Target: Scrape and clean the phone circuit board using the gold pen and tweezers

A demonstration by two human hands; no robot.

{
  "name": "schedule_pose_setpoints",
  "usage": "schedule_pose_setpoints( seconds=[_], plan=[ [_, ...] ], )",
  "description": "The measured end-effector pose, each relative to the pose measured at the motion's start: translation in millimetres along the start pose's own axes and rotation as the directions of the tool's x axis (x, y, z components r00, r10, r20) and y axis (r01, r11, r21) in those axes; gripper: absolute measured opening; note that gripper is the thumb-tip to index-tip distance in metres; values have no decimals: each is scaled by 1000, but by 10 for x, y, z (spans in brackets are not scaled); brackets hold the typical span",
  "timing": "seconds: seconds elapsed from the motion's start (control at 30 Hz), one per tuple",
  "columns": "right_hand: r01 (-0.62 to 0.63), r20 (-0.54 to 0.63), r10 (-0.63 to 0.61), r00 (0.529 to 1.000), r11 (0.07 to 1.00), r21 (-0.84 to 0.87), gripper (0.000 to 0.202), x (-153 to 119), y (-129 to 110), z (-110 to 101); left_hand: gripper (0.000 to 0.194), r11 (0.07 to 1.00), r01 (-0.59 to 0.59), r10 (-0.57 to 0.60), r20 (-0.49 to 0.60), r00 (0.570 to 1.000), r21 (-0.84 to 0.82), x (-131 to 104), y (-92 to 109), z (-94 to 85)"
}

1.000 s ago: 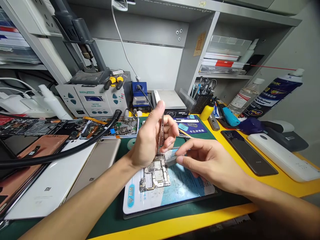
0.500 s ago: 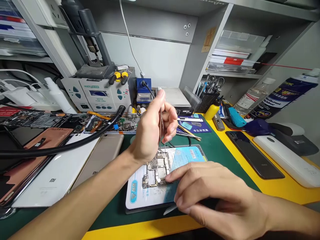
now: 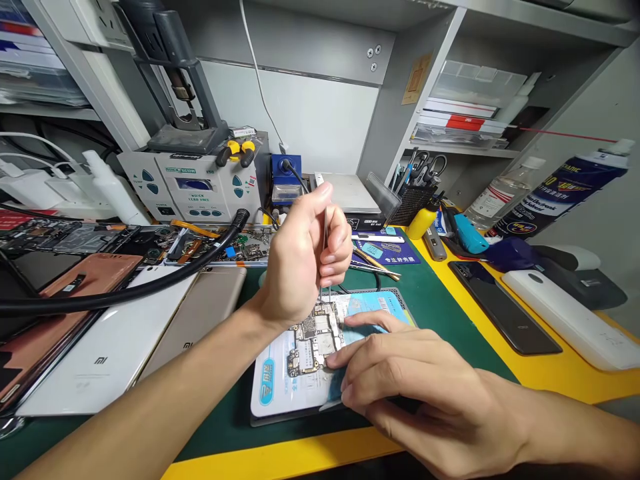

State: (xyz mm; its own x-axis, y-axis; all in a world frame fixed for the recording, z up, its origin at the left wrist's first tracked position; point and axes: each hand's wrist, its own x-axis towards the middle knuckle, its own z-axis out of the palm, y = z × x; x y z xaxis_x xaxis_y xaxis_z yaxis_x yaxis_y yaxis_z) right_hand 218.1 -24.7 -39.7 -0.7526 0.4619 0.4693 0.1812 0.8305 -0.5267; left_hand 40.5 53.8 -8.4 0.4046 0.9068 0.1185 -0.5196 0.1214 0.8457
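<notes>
On pad (image 3: 280, 404), board (image 3: 321, 343) lies flat, seemingly steadied by right hand (image 3: 415, 380), also pinching strip (image 3: 330, 404); left hand (image 3: 303, 260) pinches tweezers (image 3: 325, 230) at far edge.

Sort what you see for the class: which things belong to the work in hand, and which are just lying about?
Seemingly part of the work:
circuit board, at the right hand
tweezers, in the left hand
printed pad, under the board

Apparently just lying about:
yellow-handled pliers
dark phone, at the right
white phone panel, at the left
spray can, far right
</notes>
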Motion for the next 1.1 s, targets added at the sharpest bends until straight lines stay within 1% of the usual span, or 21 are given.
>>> schedule_pose_setpoints(
  seconds=[0.2,0.4,0.5,0.57,0.63,0.67,0.7,0.73,0.8,0.83,0.87,0.9,0.93,1.0,1.1],
  plan=[
    [5,-31,-3,999,999,45,24,2,-1,8,66,1000,4,-3,27,1000,-20,-8,-9,15],
    [-22,-117,28,993,999,50,25,15,-15,17,65,999,-3,4,33,999,-40,3,-44,36],
    [-19,-127,25,992,999,51,26,3,-6,28,62,999,-11,13,40,999,-48,8,-63,44],
    [-27,-129,36,991,997,73,27,-8,-2,38,60,999,-14,16,46,999,-44,11,-73,48],
    [-55,-178,77,981,991,123,28,-14,2,39,59,999,-14,16,50,999,-38,16,-85,50],
    [-91,-225,123,967,985,148,26,-13,5,33,59,999,-11,13,52,999,-34,19,-91,50],
    [-145,-286,189,940,975,167,24,-9,11,23,60,999,-8,10,56,998,-31,21,-99,51],
    [-222,-347,275,896,957,186,20,-1,20,8,61,1000,-6,8,62,998,-29,23,-107,51],
    [-394,-436,462,773,887,241,9,23,52,-30,63,1000,-7,8,78,997,-18,24,-121,50],
    [-464,-450,541,710,841,279,6,36,73,-48,63,1000,-9,10,87,996,-12,23,-127,48],
    [-517,-443,606,660,795,317,5,48,95,-64,62,1000,-10,11,95,995,-8,22,-132,45],
    [-553,-416,654,632,757,348,5,57,117,-77,62,1000,-10,10,101,995,-6,20,-137,43],
    [-577,-382,685,620,728,370,7,64,136,-84,61,1000,-9,9,105,994,-7,20,-141,40],
    [-607,-321,715,621,698,381,11,70,165,-87,61,1000,-11,12,104,995,-12,20,-151,39],
    [-631,-280,738,614,672,388,18,71,186,-78,62,999,-44,45,67,997,-9,20,-168,51]
  ],
)
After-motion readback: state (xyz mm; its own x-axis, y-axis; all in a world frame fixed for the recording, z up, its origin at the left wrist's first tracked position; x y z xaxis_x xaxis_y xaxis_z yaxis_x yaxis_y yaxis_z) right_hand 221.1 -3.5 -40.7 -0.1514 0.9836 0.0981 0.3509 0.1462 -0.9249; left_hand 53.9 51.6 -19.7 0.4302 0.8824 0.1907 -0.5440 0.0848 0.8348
